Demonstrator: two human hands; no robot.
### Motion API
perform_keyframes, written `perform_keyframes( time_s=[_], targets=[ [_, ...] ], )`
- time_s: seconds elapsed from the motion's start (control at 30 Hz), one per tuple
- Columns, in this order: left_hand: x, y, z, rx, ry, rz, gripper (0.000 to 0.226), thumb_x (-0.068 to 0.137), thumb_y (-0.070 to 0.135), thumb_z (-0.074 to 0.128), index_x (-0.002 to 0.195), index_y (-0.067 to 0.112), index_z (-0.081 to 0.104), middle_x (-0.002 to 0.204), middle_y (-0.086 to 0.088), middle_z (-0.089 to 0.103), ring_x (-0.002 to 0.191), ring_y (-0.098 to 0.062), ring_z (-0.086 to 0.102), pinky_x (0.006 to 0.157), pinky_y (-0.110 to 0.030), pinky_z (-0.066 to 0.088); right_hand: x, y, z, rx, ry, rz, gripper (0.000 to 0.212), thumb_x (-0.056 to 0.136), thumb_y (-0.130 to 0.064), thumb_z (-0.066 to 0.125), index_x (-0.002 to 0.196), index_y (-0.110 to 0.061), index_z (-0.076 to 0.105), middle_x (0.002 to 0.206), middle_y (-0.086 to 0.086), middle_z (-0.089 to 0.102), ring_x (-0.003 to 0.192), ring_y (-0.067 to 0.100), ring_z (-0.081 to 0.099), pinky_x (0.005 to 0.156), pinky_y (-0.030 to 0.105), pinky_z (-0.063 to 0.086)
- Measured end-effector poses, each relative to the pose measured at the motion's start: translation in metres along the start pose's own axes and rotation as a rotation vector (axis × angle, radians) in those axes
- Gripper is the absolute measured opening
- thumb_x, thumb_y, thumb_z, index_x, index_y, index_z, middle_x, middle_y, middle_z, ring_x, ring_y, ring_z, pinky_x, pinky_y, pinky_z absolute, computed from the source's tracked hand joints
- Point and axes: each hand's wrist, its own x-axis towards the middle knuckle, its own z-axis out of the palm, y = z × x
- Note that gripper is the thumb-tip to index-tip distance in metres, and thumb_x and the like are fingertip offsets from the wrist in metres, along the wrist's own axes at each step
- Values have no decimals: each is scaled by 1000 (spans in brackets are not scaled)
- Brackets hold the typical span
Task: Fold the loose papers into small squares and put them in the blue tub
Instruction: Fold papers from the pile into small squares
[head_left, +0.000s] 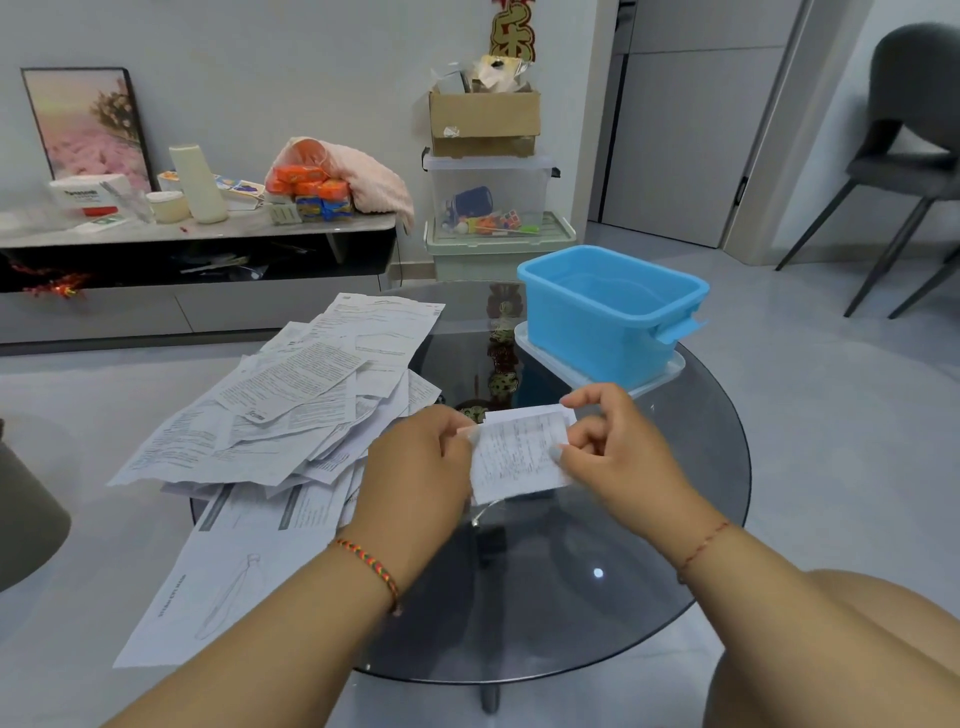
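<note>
A small printed paper (517, 454), partly folded, is held above the round glass table (597, 597) between both hands. My left hand (415, 462) pinches its left edge and my right hand (613, 441) pinches its right edge and top corner. A heap of loose printed papers (291, 410) spreads over the table's left side and hangs past its edge. The blue tub (613, 312) stands open at the table's far right, on a clear lid (670, 371); I see nothing inside it.
A low TV cabinet (197, 244) with clutter runs along the far wall. Stacked storage boxes and a cardboard box (488, 171) stand behind the table. A grey chair (909, 156) is at the far right. My knee (857, 649) is at the lower right.
</note>
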Motion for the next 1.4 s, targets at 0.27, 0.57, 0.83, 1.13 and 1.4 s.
perform_keyframes(
  time_s=[0.27, 0.57, 0.83, 1.13, 1.4],
  targets=[
    [24, -11, 28, 11, 33, -103, 20, 84, 19, 66, 95, 20, 49, 81, 3, 65, 81, -13, 60, 70, -25, 42, 22, 20, 17, -240, 200, 10, 11, 85, -16, 66, 88, -17, 55, 77, -1, 58, 63, 5, 47, 54, 8, 34],
    [16, -14, 30, 87, 26, -79, 22, 84, 20, 66, 100, 19, 50, 81, 5, 63, 79, -8, 55, 62, -19, 38, 20, 19, 20, -385, 258, -65, 13, 86, -27, 65, 84, -20, 55, 85, -4, 49, 78, 10, 47, 59, 9, 31],
    [17, -17, -35, 227, 191, 36, 10, 83, 31, 63, 90, 25, 56, 79, 11, 59, 77, -12, 53, 65, -28, 38, 2, 5, 13, -328, 365, -162, 10, 85, -26, 65, 81, -23, 56, 79, -8, 51, 72, 8, 48, 59, 13, 35],
    [87, -103, -90, 655, -33, -216, 52, 83, 48, 61, 122, 14, 53, 121, -6, 58, 109, -26, 53, 88, -35, 44, -4, 1, 21, -310, 292, -204, 12, 83, -19, 65, 76, -25, 57, 77, -10, 53, 73, 9, 51, 60, 20, 41],
    [96, -107, -80, 830, 4, -82, 24, 96, 27, 43, 78, 15, 55, 78, -4, 60, 74, -24, 53, 62, -29, 42, 0, -1, 24, -344, 275, -238, 15, 82, -17, 67, 74, -24, 57, 71, -11, 52, 69, 7, 50, 57, 22, 41]
  ],
)
